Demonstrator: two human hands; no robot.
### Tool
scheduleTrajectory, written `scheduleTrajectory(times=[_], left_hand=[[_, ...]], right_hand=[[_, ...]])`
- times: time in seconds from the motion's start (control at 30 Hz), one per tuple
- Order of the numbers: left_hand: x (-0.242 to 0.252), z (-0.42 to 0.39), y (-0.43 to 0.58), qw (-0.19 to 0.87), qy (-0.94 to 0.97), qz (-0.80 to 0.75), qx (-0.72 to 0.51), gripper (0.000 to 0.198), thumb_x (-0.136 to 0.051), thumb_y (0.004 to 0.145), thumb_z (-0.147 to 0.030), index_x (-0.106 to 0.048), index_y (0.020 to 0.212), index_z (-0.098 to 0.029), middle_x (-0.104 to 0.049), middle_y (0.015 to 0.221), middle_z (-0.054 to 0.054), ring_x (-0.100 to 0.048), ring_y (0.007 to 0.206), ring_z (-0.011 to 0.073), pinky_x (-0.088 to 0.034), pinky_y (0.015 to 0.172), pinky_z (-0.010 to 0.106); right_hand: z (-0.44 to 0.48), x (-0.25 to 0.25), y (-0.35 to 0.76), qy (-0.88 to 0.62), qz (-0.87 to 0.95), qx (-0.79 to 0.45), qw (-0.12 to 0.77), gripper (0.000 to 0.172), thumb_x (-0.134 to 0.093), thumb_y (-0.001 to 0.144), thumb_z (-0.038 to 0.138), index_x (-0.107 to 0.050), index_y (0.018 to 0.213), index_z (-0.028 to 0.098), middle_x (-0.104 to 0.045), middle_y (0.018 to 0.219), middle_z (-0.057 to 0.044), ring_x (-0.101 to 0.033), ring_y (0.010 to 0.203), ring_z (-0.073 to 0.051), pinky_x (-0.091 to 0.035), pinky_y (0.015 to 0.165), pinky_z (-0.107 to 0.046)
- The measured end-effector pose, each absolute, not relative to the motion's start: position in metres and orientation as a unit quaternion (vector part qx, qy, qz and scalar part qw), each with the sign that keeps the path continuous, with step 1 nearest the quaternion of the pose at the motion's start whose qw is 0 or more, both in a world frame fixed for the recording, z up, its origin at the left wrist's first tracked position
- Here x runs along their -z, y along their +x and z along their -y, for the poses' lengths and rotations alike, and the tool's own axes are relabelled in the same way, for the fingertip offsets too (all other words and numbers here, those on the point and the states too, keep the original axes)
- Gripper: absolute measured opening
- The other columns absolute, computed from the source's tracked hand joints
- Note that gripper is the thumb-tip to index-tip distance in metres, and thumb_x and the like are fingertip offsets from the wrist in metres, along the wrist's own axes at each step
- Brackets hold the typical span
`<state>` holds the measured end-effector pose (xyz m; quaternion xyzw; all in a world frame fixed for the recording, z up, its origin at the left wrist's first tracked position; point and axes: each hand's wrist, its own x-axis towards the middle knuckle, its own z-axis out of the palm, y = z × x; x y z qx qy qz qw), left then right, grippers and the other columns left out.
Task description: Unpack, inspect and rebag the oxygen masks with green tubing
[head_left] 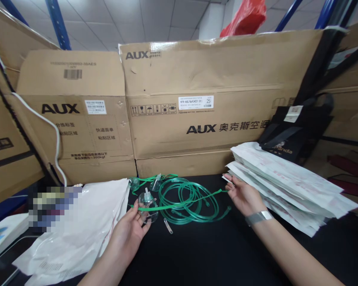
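- My left hand point(130, 229) grips the clear mask point(148, 206)
- My right hand point(244, 195) pinches the green strap point(181, 203), pulled taut above the coiled tubing point(193, 198)

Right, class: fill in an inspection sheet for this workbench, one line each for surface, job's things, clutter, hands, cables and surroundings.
Surface: black tabletop, bare at the front.
Job's things: clear oxygen mask under the left hand; green elastic strap stretched between both hands; coiled green tubing behind it.
Clutter: white plastic bags at left; stack of white pouches at right; small metal strip.
Hands: left hand fingers grip mask and strap; right hand pinches the strap's far end.
Cables: white cable down the left boxes.
Surroundings: AUX cardboard boxes; black tote bag.
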<state>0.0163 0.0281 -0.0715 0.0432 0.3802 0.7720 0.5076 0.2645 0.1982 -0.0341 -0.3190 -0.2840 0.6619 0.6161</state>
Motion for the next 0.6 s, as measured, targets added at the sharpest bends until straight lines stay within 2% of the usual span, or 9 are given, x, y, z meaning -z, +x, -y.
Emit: scheduleTrajectory(times=[0.2,0.27,0.33,0.4,0.47,0.53,0.6], left_hand=[[0.067,-0.027,0.019,0.505,0.034,-0.380,-0.774,0.019,-0.041,0.084,-0.010,-0.058,0.081,-0.017,-0.061,0.069,0.000,-0.061,0.057,0.0096,-0.050,0.059,0.027],[0.066,-0.026,0.021,0.518,0.045,-0.377,-0.767,0.017,-0.042,0.084,-0.010,-0.057,0.083,-0.018,-0.062,0.070,0.000,-0.061,0.060,0.0104,-0.050,0.059,0.027],[0.065,-0.026,0.024,0.533,0.050,-0.376,-0.757,0.016,-0.043,0.083,-0.011,-0.057,0.083,-0.018,-0.062,0.071,0.001,-0.062,0.062,0.0115,-0.049,0.060,0.027],[0.063,-0.025,0.027,0.547,0.058,-0.372,-0.748,0.014,-0.045,0.083,-0.011,-0.057,0.083,-0.018,-0.063,0.072,0.001,-0.063,0.065,0.0128,-0.049,0.062,0.028],[0.062,-0.023,0.031,0.566,0.081,-0.362,-0.736,0.014,-0.046,0.082,-0.011,-0.058,0.084,-0.017,-0.064,0.073,0.001,-0.063,0.067,0.0140,-0.049,0.065,0.030],[0.062,-0.021,0.035,0.591,0.120,-0.350,-0.717,0.014,-0.047,0.082,-0.012,-0.059,0.087,-0.017,-0.065,0.077,0.003,-0.064,0.071,0.0157,-0.049,0.070,0.032],[0.062,-0.019,0.038,0.619,0.165,-0.335,-0.690,0.012,-0.049,0.081,-0.014,-0.060,0.088,-0.016,-0.066,0.081,0.005,-0.063,0.075,0.0172,-0.047,0.074,0.033]], right_hand=[[-0.194,0.040,0.259,-0.311,0.313,-0.662,0.606,0.015,-0.048,0.073,0.001,-0.052,0.069,0.014,-0.062,0.073,-0.005,-0.036,0.040,-0.003,-0.038,0.036,-0.013],[-0.186,0.045,0.251,-0.303,0.333,-0.675,0.585,0.010,-0.055,0.070,0.004,-0.054,0.070,0.014,-0.063,0.077,-0.007,-0.038,0.042,-0.004,-0.038,0.037,-0.015],[-0.175,0.049,0.242,-0.286,0.372,-0.693,0.547,0.007,-0.061,0.068,0.009,-0.055,0.067,0.013,-0.062,0.072,-0.005,-0.035,0.040,-0.003,-0.034,0.036,-0.016],[-0.163,0.050,0.234,-0.259,0.427,-0.723,0.478,0.008,-0.064,0.068,0.015,-0.057,0.070,0.013,-0.056,0.058,0.000,-0.027,0.036,-0.002,-0.024,0.033,-0.016],[-0.151,0.050,0.228,-0.232,0.485,-0.755,0.376,0.015,-0.065,0.069,0.021,-0.060,0.081,0.013,-0.047,0.048,0.006,-0.020,0.035,-0.001,-0.016,0.034,-0.017],[-0.139,0.049,0.223,-0.206,0.535,-0.773,0.271,0.025,-0.062,0.073,0.026,-0.059,0.094,0.012,-0.041,0.042,0.009,-0.017,0.034,-0.001,-0.014,0.037,-0.018],[-0.128,0.049,0.219,-0.186,0.568,-0.778,0.192,0.029,-0.058,0.077,0.031,-0.058,0.098,0.011,-0.039,0.039,0.009,-0.019,0.034,-0.001,-0.014,0.038,-0.019]])
